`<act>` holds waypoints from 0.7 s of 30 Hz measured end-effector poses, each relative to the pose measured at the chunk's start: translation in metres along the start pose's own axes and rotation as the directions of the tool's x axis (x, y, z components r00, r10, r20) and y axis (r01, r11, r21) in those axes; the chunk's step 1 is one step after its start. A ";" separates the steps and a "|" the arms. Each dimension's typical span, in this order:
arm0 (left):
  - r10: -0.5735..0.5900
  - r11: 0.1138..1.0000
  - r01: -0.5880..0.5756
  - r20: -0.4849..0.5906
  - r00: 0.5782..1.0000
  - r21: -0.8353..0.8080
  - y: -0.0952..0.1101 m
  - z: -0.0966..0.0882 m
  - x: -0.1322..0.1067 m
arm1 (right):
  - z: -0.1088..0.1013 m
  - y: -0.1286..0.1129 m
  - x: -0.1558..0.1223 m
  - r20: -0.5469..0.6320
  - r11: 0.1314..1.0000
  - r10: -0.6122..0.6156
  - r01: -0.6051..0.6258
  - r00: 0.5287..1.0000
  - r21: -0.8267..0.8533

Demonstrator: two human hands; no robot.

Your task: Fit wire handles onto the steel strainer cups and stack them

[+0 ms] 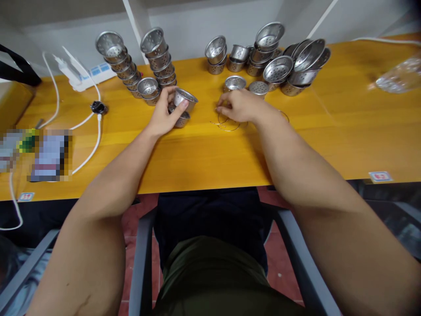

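My left hand (164,115) is closed around a small perforated metal strainer cup (188,96), thumb on its near side. Directly beneath it another perforated cup (182,120) stands on the table; whether the two touch is unclear. My right hand (242,105) is closed in a pinch at thin wire rings (229,130) lying on the table, and one ring seems to be between the fingertips. Just behind the right hand are a strainer cup (234,82) and an upside-down cup (258,88).
Stacks of strainer cups (126,70) (161,61) lean at the back left, beside a shorter pair (148,90). More cups (269,37) and tilted strainers (309,55) crowd the back right. White cables (99,140) and a blurred phone (49,156) lie left; a plastic bag (401,77) lies right.
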State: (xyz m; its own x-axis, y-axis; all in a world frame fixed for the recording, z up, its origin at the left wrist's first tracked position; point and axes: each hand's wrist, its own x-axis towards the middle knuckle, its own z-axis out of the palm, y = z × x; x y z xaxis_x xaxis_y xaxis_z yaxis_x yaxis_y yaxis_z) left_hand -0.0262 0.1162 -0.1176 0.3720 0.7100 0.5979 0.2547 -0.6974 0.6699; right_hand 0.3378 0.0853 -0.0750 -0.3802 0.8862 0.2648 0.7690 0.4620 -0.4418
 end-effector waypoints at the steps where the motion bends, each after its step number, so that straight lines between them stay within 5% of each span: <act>1: -0.010 1.000 0.010 0.003 1.000 -0.025 0.000 0.001 0.000 | 0.000 -0.002 0.000 -0.045 1.000 -0.008 0.009 0.999 0.019; 4: -0.039 0.997 0.042 0.044 0.998 -0.066 0.004 0.004 0.000 | 0.001 -0.018 -0.002 -0.137 0.986 -0.082 0.100 0.987 0.132; 10: 0.010 0.999 -0.006 0.076 0.997 -0.054 0.017 0.007 -0.002 | 0.018 -0.064 -0.007 -0.060 0.907 -0.225 0.231 0.973 0.353; 16: -0.007 1.000 0.007 0.024 1.000 -0.027 0.006 0.006 0.000 | 0.034 -0.074 -0.005 -0.053 0.884 -0.104 0.117 0.993 0.452; 21: -0.085 0.996 0.083 -0.049 0.995 -0.026 -0.004 0.007 0.003 | 0.027 -0.057 0.003 -0.131 0.975 -0.012 0.041 0.991 0.218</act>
State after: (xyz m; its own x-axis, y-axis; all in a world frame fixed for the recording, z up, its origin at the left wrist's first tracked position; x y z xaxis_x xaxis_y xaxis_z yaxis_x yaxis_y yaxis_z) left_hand -0.0203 0.1201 -0.1214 0.3049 0.7703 0.5600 0.2617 -0.6331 0.7285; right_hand 0.2793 0.0622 -0.0720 -0.3190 0.8682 0.3800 0.6224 0.4943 -0.6069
